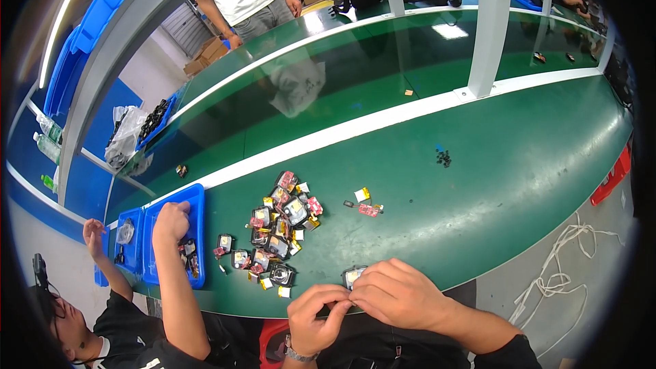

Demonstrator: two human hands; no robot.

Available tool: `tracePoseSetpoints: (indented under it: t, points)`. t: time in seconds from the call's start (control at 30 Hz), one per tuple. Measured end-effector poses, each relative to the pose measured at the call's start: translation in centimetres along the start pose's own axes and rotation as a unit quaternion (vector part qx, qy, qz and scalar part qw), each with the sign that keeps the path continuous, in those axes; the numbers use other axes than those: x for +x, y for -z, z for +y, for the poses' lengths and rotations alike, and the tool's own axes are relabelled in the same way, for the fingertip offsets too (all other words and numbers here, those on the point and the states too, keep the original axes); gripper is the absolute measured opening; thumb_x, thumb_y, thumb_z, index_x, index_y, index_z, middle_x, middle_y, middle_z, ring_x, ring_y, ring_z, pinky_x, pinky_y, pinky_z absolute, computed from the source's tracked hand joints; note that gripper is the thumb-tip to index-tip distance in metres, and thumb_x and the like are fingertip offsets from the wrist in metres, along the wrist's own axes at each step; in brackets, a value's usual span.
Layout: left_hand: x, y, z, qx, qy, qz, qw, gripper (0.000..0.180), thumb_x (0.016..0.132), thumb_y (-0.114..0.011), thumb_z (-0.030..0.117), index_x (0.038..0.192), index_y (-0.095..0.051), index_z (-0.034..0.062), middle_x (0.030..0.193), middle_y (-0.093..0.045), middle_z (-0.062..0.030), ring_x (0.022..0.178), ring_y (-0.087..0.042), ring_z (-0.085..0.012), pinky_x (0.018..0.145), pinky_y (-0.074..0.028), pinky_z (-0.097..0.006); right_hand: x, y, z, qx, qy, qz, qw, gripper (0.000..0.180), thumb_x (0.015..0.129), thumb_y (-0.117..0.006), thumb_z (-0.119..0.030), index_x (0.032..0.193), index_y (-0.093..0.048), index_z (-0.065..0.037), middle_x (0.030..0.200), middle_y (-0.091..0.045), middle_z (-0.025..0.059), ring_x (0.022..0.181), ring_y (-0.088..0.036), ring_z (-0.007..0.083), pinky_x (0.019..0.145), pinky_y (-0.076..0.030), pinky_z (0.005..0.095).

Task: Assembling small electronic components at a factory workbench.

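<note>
At the near edge of the bench my left hand [318, 318] and my right hand [400, 294] meet, fingers closed. A small black-cased electronic device [353, 276] with a pale inside shows past the right hand's fingertips; the rest of it is covered. My left thumb and forefinger pinch right beside those fingertips, on something too hidden to name. Left of my hands lies a heap of similar opened devices [279, 227] with red circuit boards and yellow-white battery cells. Farther out are a loose red circuit board [369, 210] and a battery cell [362, 195].
A co-worker's hand [173, 221] is over a blue tray [199, 198] of parts at left. Small black pieces [443, 158] lie on the green bench [506, 212]. A grey upright post [490, 27] and a white rail [328, 138] run behind. White cables [557, 280] lie on the floor.
</note>
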State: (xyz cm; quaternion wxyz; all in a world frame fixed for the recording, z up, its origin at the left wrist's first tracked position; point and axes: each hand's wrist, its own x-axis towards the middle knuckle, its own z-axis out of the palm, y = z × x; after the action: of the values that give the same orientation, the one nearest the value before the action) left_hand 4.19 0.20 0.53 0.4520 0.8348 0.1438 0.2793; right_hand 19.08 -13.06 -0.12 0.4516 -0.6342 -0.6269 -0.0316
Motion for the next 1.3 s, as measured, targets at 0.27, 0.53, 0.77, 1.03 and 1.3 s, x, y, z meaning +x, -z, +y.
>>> tracePoseSetpoints:
  t: [0.27,0.53,0.77,1.03,1.3]
  points:
    - [0.1,0.1,0.0,-0.018,0.003,-0.004,1.000,0.014,0.076,-0.077,-0.009,0.088,-0.070,-0.0040,0.088,-0.074,-0.0143,0.076,-0.071,-0.0202,0.069,-0.056,-0.029,0.2,0.0,0.0,0.010,-0.002,-0.005,1.000,0.018,0.083,-0.078,-0.012,0.097,-0.069,-0.006,0.096,-0.068,0.0014,0.092,-0.065,0.0212,0.074,-0.049,0.0333]
    - [0.1,-0.6,0.4,0.010,-0.010,0.022,1.000,0.015,0.077,-0.077,-0.008,0.089,-0.070,-0.0028,0.087,-0.074,-0.0140,0.076,-0.071,-0.0209,0.068,-0.056,-0.029,0.1,0.0,-0.2,-0.010,-0.006,0.000,1.000,0.018,0.083,-0.078,-0.012,0.096,-0.068,-0.004,0.096,-0.068,0.0033,0.090,-0.066,0.0218,0.075,-0.053,0.0343]
    - [-0.3,-0.6,0.0,0.064,-0.068,0.038,0.995,0.012,0.082,-0.076,-0.004,0.091,-0.069,-0.0006,0.090,-0.072,-0.0135,0.069,-0.069,-0.0191,0.061,-0.054,-0.028,-0.1,-0.3,-0.2,-0.006,0.006,0.010,1.000,0.020,0.082,-0.068,-0.011,0.102,-0.066,-0.006,0.096,-0.063,0.0032,0.088,-0.063,0.0200,0.080,-0.054,0.0315]
    - [-0.3,0.2,-0.3,0.025,-0.009,0.001,1.000,0.011,0.084,-0.074,-0.003,0.093,-0.067,-0.0015,0.091,-0.070,-0.0131,0.073,-0.067,-0.0195,0.066,-0.055,-0.028,0.1,0.0,0.0,0.048,-0.035,-0.010,0.998,0.018,0.083,-0.076,-0.008,0.099,-0.069,-0.007,0.092,-0.065,0.0037,0.084,-0.064,0.0222,0.075,-0.052,0.0350]
    - [-0.6,0.5,-1.0,-0.033,0.018,-0.004,0.999,0.014,0.085,-0.076,-0.004,0.097,-0.071,-0.0019,0.094,-0.071,-0.0129,0.077,-0.068,-0.0170,0.069,-0.056,-0.027,0.2,0.0,0.1,0.050,-0.047,-0.018,0.997,0.017,0.084,-0.076,-0.009,0.099,-0.070,-0.008,0.094,-0.066,0.0032,0.087,-0.064,0.0217,0.076,-0.051,0.0344]
